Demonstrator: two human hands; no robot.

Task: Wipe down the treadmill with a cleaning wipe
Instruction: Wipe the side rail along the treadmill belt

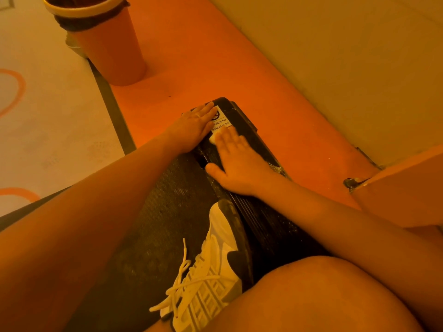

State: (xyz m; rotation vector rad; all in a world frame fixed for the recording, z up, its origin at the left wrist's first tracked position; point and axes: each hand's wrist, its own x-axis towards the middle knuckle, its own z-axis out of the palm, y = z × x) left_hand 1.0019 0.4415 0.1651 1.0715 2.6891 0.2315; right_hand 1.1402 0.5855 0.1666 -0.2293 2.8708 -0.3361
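White wipe (pixel 213 138) under flat right hand (pixel 236 159); left hand (pixel 195 127) flat on ribbed treadmill (pixel 242 122).

Left grip (pixel 194 127) flat; right grip (pixel 236 161) flat, fingers straight.

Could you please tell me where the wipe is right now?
Head view, mid-frame: the wipe is pressed under the right hand at the end of the treadmill, just below the white sticker and beside the left hand.
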